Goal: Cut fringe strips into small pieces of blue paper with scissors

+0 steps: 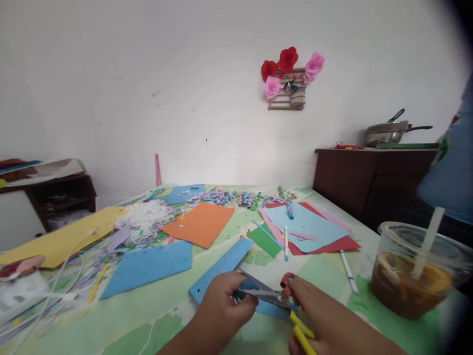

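Note:
Yellow-handled scissors (268, 295) are in my right hand (321, 313), their blades parted and pointing left. A small curled piece of red paper (287, 283) sits at the thumb and fingertips of that hand. My left hand (223, 310) is closed around a small dark blue piece (247, 286), probably paper, beside the blades. My left fingers partly hide it, and I cannot tell whether the blades touch it. Under and behind the hands lies a long blue paper strip (221, 264) on the patterned tablecloth (148, 323).
Blue paper (148, 266), orange paper (201, 224) and white string (148, 219) lie to the left. Curled paper chains (244, 198) run along the back. Light-blue paper (306, 222), several markers (348, 271) and a plastic drink cup (410, 281) are right. A person's sleeve (449, 162) is at far right.

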Demonstrator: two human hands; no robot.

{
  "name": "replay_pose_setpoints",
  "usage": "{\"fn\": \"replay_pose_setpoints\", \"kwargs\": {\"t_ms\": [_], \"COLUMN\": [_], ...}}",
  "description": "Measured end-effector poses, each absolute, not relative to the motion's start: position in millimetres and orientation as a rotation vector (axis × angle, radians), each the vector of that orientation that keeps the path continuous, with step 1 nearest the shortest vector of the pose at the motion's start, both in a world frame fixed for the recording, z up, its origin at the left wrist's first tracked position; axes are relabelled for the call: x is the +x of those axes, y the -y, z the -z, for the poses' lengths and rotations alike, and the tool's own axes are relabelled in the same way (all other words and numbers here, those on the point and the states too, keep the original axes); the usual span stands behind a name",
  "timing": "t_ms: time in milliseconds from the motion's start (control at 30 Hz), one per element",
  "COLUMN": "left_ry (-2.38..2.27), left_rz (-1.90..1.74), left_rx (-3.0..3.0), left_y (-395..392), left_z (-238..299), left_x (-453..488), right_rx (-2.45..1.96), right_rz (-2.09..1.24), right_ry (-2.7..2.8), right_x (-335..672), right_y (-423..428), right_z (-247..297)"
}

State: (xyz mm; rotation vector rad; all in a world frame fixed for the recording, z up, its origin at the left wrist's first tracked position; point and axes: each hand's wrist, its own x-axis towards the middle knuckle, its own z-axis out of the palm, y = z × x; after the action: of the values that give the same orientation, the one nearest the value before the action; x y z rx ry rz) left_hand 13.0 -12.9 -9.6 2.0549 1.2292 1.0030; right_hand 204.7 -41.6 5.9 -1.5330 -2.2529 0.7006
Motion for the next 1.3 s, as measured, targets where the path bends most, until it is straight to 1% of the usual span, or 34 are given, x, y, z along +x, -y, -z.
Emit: {"fn": "replay_pose_setpoints", "kwargs": {"t_ms": [200,333,433,567,700,867,1300], "left_ry": [-1.124,-1.157,-1.167,-1.22,-1.209,-1.155,-1.131], "left_rz": [-1.021,-0.979,-0.982,-1.013,-0.999,-0.994,-0.942], "left_rx": [2.114,2.059,2.042,2.016,2.04,2.137,2.111], "left_y": [10.6,12.8,15.7,18.6,18.9,18.9,19.1], "left_z": [12.5,11.5,8.0,4.4,5.4,8.4,5.3], "left_x": [12.8,13.1,13.4,12.8,11.5,10.4,9.3], "right_rx": [-1.543,-1.547,-1.544,-1.38,-1.271,-1.326,-1.404], "right_rz": [-0.716,-0.754,-0.679,-0.566,-0.539,-0.595,-0.605], "right_ry": [2.277,2.283,2.256,2.297,2.34,2.339,2.378], "right_x": [205.2,205.4,207.9,214.0,216.7,213.3,210.2], "right_y": [41.5,44.7,44.9,39.9,35.6,38.2,42.2], "right_z": [-3.5,-4.9,-4.6,2.4,11.1,15.1,9.7]}}
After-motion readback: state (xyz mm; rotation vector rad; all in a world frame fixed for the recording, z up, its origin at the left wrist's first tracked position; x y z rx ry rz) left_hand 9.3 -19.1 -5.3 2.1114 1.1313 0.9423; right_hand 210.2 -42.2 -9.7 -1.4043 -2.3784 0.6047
